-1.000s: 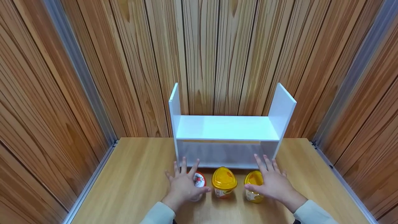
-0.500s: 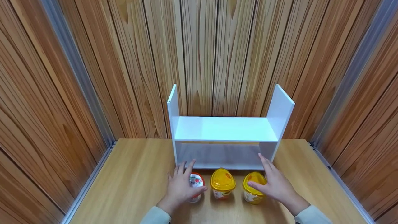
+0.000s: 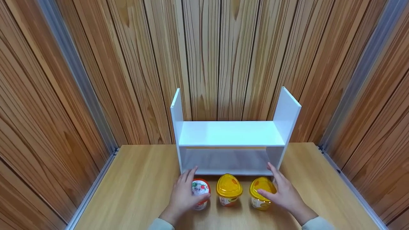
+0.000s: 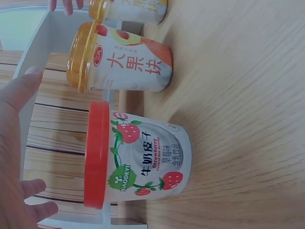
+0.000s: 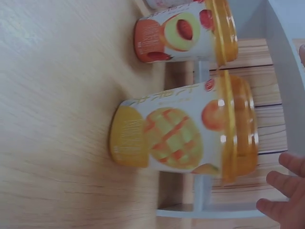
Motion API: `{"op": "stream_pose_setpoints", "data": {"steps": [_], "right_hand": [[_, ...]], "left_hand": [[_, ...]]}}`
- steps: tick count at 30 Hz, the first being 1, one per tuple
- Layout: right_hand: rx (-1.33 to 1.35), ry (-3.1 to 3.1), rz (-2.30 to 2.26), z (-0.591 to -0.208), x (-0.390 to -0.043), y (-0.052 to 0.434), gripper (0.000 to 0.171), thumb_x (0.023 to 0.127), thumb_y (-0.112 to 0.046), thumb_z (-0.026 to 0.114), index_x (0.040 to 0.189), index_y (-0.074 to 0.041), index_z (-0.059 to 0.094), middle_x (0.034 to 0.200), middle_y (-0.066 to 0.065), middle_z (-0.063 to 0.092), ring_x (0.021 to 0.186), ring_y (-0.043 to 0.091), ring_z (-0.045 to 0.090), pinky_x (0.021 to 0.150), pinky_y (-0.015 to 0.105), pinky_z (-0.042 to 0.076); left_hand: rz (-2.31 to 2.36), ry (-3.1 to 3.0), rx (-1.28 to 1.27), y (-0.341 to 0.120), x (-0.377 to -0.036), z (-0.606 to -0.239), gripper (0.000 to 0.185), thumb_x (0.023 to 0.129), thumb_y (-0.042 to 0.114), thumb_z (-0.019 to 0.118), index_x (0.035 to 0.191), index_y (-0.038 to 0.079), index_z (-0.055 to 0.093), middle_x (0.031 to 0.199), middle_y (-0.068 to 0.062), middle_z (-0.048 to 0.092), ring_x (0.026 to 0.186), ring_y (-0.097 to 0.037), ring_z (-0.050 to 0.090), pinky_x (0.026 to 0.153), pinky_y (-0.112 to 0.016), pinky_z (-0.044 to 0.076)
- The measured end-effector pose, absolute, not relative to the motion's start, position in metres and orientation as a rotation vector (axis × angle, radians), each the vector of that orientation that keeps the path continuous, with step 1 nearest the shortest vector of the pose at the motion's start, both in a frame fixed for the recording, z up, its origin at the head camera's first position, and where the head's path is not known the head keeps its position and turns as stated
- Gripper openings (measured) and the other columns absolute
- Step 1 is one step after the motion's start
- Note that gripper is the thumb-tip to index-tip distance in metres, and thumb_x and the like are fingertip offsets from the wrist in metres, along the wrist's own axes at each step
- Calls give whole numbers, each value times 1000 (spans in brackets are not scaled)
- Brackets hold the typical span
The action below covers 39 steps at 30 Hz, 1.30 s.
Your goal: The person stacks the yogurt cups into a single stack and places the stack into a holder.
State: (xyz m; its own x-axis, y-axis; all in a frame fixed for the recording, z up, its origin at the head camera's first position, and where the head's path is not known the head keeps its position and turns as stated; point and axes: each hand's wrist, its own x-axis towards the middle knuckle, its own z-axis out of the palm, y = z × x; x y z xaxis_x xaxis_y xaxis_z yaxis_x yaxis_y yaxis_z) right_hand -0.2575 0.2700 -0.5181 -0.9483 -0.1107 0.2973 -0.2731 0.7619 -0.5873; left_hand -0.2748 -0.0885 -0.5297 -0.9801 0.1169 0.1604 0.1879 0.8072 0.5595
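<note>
Holding left hand (image 3: 183, 195) and right hand (image 3: 286, 195) loosely spread, gripping nothing, near round red-lidded tub (image 4: 150, 157) and glossy-topped mango tub (image 5: 174, 136). Cannot see inside.

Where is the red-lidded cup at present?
In the head view, the red-lidded cup stands on the table, beside the left hand, left of the middle cup.

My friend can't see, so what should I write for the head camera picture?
A person's left hand is near a red-rimmed cup and their right hand near a yellow-lidded cup, with a second yellow-lidded cup standing between them on a wooden table. Behind the cups stands a white two-level shelf, before a wood-panelled wall.
</note>
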Motion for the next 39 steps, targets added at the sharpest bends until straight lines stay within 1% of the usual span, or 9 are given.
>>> {"op": "stream_pose_setpoints", "data": {"steps": [7, 11, 13, 16, 19, 25, 30, 33, 39], "right_hand": [[265, -2703, 1092, -529, -260, 275, 98, 69, -49, 75, 146, -23, 20, 144, 3, 34, 129, 30, 34, 98, 57, 29], [255, -2699, 1117, -536, -261, 277, 97, 69, -51, 74, 146, -28, 19, 144, 2, 34, 129, 30, 33, 99, 56, 29], [257, -2691, 1125, -540, -260, 277, 97, 68, -52, 74, 146, -29, 20, 144, 2, 35, 129, 29, 33, 100, 56, 28], [259, -2684, 1140, -545, -259, 277, 97, 68, -53, 74, 145, -29, 21, 144, 2, 34, 129, 28, 33, 101, 57, 25], [260, -2679, 1172, -550, -258, 278, 97, 68, -51, 74, 146, -25, 22, 144, 1, 34, 130, 27, 32, 103, 56, 22], [216, -2715, 1223, -555, -260, 281, 97, 68, -53, 73, 146, -25, 21, 145, 2, 33, 131, 27, 30, 104, 56, 18], [143, -2770, 1256, -558, -261, 283, 100, 68, -57, 71, 146, -22, 20, 145, 1, 33, 132, 27, 27, 105, 56, 17], [97, -2802, 1279, -560, -261, 283, 101, 67, -59, 70, 146, -22, 19, 146, 1, 31, 133, 28, 26, 105, 56, 16], [81, -2821, 1292, -563, -261, 285, 101, 67, -61, 69, 146, -20, 22, 146, 3, 30, 132, 30, 27, 104, 56, 18]], "left_hand": [[-1037, -2852, -238, -92, -276, -535, 108, 54, 75, 67, 144, 33, 24, 144, -5, 30, 126, -30, 33, 91, -61, 35], [-1071, -2842, -234, -95, -277, -539, 106, 56, 68, 72, 144, 31, 25, 144, -3, 30, 126, -28, 34, 92, -58, 37], [-1085, -2840, -226, -96, -277, -542, 107, 55, 69, 72, 143, 30, 25, 144, -3, 30, 125, -27, 34, 92, -57, 38], [-1110, -2832, -227, -97, -277, -546, 107, 55, 69, 72, 143, 29, 26, 144, -3, 31, 124, -28, 36, 91, -56, 39], [-1145, -2819, -220, -98, -276, -550, 107, 56, 67, 73, 143, 28, 27, 144, -5, 31, 124, -30, 37, 90, -56, 40], [-1197, -2792, -200, -101, -275, -561, 106, 56, 67, 72, 143, 27, 28, 143, -5, 32, 122, -30, 39, 91, -57, 39], [-1276, -2813, -153, -103, -278, -569, 109, 53, 68, 73, 143, 27, 27, 143, -6, 33, 119, -28, 42, 91, -56, 39], [-1344, -2824, -109, -105, -279, -571, 111, 52, 67, 74, 144, 26, 28, 143, -7, 32, 119, -29, 41, 91, -56, 39], [-1416, -2815, -99, -109, -280, -573, 108, 53, 65, 76, 143, 27, 29, 143, -5, 33, 119, -28, 41, 90, -55, 40]]}}
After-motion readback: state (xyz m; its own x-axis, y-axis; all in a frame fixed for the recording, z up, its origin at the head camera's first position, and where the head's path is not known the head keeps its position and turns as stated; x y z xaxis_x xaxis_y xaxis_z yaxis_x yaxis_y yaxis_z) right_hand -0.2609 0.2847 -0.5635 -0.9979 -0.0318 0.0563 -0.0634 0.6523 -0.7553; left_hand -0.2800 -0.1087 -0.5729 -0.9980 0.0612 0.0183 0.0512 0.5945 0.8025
